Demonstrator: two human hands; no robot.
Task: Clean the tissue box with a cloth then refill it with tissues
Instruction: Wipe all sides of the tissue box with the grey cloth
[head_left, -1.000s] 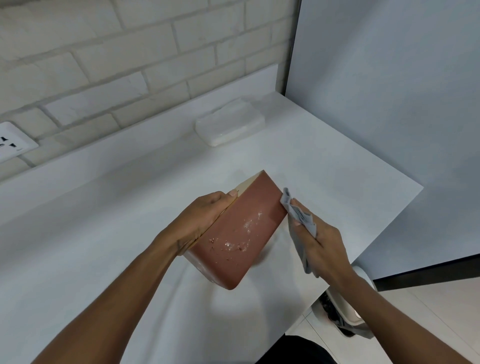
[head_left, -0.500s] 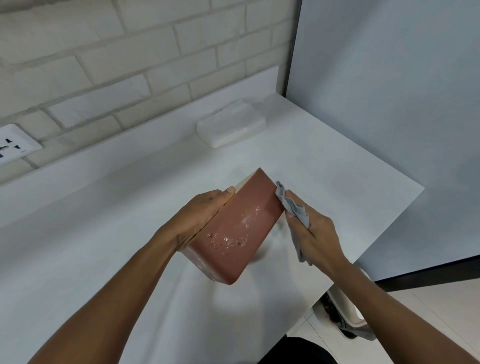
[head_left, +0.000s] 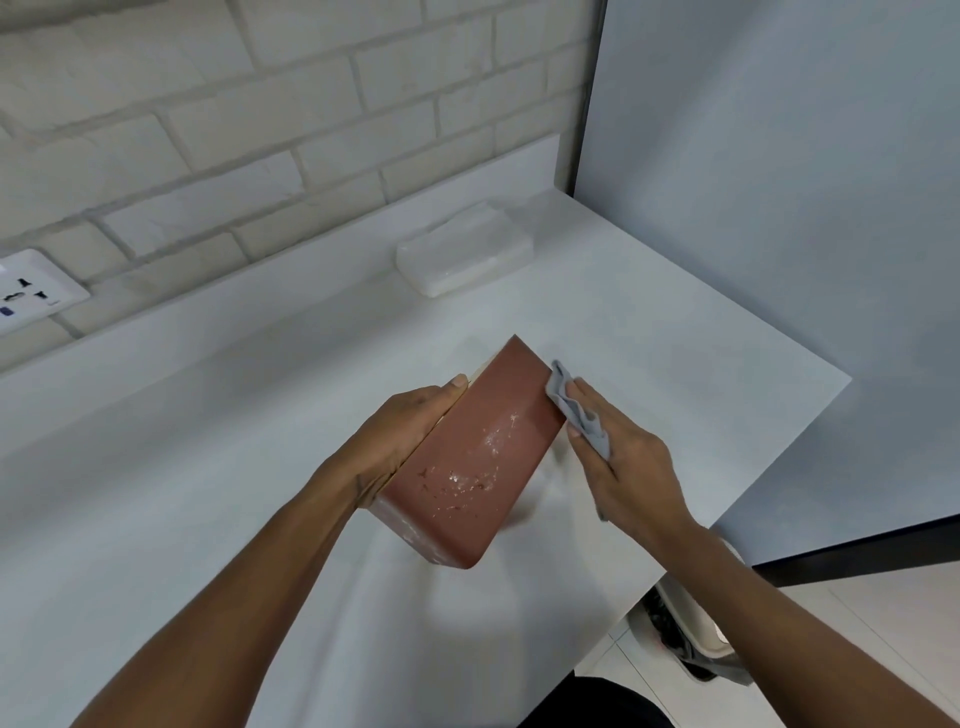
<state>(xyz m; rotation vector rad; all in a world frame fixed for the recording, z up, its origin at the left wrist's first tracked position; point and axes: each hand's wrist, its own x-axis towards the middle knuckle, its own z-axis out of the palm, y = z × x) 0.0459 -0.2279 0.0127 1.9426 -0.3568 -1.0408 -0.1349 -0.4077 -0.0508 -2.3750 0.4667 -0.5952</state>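
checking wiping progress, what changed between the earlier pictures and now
The right hand slid the grey cloth up the right side of the reddish tissue box, from near the middle toward its far top corner. The left hand kept its grip on the box's other side, with the box held tilted over the white counter. The white specks on the box's upper face remain, and the tissue pack at the back has not moved.
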